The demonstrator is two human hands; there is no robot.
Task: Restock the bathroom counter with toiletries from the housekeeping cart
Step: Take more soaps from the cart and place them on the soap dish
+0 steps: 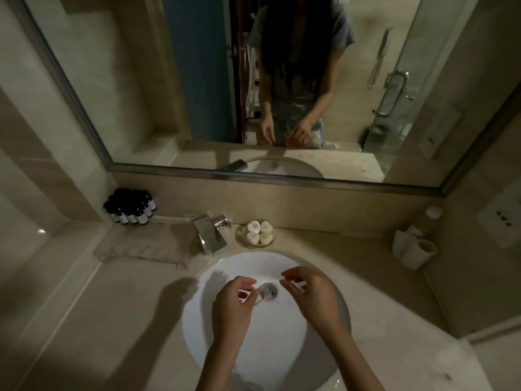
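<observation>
- Head view, looking down: both hands hover close together, not touching, over the white sink (267,348), just above its drain (268,290).
- The left hand (234,303) pinches a small thin item (258,301), too blurred to name; probably a toiletry being readied.
- The right hand (310,297) has curled fingers; whether it grips anything I cannot tell.
- On the surface (352,249), dark bottles (129,208) cluster in the back left corner.
- Four round soaps (253,227) sit in a dish (238,236) beside the tap (210,232), handy for guests.
</observation>
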